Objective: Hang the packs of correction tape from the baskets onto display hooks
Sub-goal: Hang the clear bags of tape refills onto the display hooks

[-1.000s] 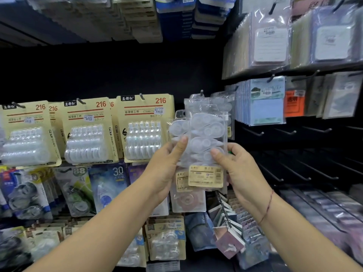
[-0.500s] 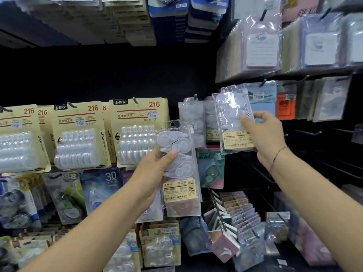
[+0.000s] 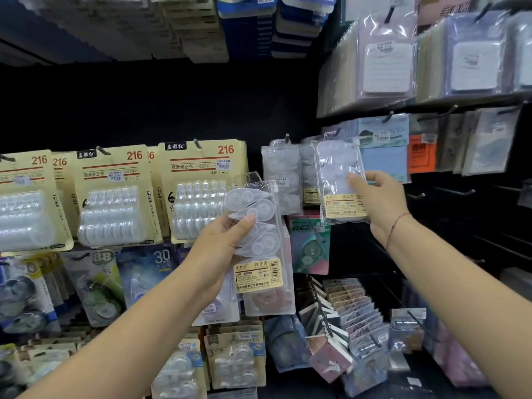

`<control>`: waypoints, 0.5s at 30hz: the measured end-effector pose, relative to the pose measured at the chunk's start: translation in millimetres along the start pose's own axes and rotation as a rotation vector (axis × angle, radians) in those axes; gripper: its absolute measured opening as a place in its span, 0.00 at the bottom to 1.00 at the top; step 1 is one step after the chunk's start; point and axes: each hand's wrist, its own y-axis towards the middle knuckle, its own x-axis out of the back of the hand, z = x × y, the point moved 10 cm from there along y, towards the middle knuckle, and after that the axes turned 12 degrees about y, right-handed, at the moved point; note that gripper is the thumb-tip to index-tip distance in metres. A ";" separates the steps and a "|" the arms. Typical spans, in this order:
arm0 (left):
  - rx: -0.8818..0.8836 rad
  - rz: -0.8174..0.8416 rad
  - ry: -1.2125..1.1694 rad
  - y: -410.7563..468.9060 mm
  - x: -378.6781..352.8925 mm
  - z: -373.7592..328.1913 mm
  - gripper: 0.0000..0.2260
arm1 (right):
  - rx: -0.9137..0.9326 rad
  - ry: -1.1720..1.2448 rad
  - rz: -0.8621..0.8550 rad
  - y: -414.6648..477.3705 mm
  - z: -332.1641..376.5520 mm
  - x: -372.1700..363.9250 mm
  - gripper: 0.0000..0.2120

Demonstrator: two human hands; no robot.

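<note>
Yellow 216 cards (image 3: 201, 168) hang behind left hand (image 3: 214, 254) and pack (image 3: 254, 273).

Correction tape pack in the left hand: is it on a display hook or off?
Off. The left hand grips the correction tape pack; its top hang tab is threaded on nothing.

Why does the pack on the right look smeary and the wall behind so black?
Head view: the blurred pack in the right hand looks motion-softened; the sharp pack in the left hand shows a crisp label; the back panel is simply unlit; the shelf tilts, likely from the wide-angle lens.
</note>
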 end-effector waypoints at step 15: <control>-0.017 0.031 0.020 25.7 8.7 -0.3 0.12 | -0.121 -0.070 -0.231 82.0 -102.6 -24.9 0.24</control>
